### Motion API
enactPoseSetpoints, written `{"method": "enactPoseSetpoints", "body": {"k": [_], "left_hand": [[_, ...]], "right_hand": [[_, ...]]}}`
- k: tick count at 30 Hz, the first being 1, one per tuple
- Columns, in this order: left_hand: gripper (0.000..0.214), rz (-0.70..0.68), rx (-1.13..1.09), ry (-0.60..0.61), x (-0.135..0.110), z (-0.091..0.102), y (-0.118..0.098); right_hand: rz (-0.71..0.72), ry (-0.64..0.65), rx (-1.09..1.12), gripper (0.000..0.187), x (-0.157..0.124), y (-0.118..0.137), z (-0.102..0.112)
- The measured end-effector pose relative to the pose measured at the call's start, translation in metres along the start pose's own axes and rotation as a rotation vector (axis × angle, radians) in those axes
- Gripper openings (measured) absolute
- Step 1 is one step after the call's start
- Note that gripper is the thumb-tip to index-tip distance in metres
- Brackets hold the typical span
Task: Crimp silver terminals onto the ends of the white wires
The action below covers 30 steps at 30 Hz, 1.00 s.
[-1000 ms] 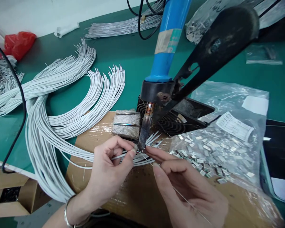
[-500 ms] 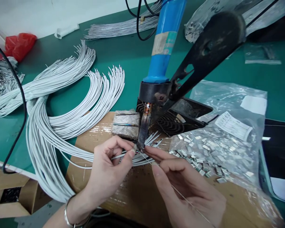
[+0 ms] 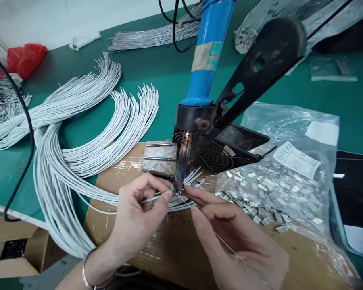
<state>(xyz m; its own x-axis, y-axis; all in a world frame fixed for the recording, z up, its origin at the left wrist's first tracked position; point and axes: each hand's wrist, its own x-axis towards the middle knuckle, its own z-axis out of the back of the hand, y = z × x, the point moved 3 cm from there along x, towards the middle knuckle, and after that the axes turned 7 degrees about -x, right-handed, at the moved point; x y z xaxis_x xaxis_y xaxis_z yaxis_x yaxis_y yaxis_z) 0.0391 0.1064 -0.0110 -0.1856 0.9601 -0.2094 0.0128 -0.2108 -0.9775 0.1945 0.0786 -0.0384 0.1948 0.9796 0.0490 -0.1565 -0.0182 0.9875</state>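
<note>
My left hand (image 3: 142, 217) pinches a white cable (image 3: 150, 199) between thumb and forefinger, its end at the tip of a soldering iron. Whether a small part is pinched along with the cable is hidden by the fingers. The blue-handled soldering iron (image 3: 203, 72) points down in a black clamp arm (image 3: 260, 68). In my right hand (image 3: 236, 237), a thin solder wire (image 3: 230, 247) runs across the palm and out past the fingertips to the iron's tip. Both hands are closed, one on each side of the tip.
Bundles of white cables (image 3: 105, 157) curve over the green table at left. A grey block (image 3: 160, 157) and a black fan (image 3: 220, 155) stand behind the iron. Small metal connectors (image 3: 260, 193) lie on a plastic bag (image 3: 293, 117) at right. Cardboard (image 3: 175, 249) lies beneath my hands.
My right thumb and fingertips have shifted very slightly left with the solder wire. My left hand and the cable stay nearly still. The iron appears marginally further left in view.
</note>
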Motion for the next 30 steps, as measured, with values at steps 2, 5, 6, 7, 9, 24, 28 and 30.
{"method": "enactPoseSetpoints", "body": {"k": [2,5,6,7,9,24,28,30], "left_hand": [[0.011,-0.003,0.007,-0.004,0.0005,-0.0002,0.0000],[0.012,-0.002,0.021,0.000,0.0007,-0.0008,-0.0006],[0.012,-0.004,0.024,0.002,0.0006,-0.0010,-0.0010],[0.012,-0.005,0.026,0.005,0.0005,-0.0012,-0.0015],[0.012,-0.002,0.025,0.009,0.0002,-0.0016,-0.0023],[0.013,0.021,0.005,-0.012,-0.0012,-0.0005,-0.0022],[0.014,0.037,-0.003,-0.012,0.0001,-0.0015,-0.0020],[0.014,0.040,-0.001,-0.015,0.0004,-0.0019,-0.0017]], "right_hand": [[-0.006,-0.001,0.004,0.017,0.0007,-0.0005,-0.0005],[-0.008,-0.003,0.012,0.017,0.0021,-0.0023,-0.0014],[-0.005,-0.005,0.014,0.017,0.0024,-0.0028,-0.0016],[0.001,-0.004,0.016,0.017,0.0026,-0.0030,-0.0018],[0.010,-0.006,0.014,0.016,0.0025,-0.0028,-0.0020],[0.002,-0.036,0.007,0.016,0.0020,0.0004,-0.0045],[0.002,-0.025,0.016,0.017,0.0032,0.0003,-0.0054],[0.003,-0.029,0.018,0.017,0.0034,0.0002,-0.0053]]}}
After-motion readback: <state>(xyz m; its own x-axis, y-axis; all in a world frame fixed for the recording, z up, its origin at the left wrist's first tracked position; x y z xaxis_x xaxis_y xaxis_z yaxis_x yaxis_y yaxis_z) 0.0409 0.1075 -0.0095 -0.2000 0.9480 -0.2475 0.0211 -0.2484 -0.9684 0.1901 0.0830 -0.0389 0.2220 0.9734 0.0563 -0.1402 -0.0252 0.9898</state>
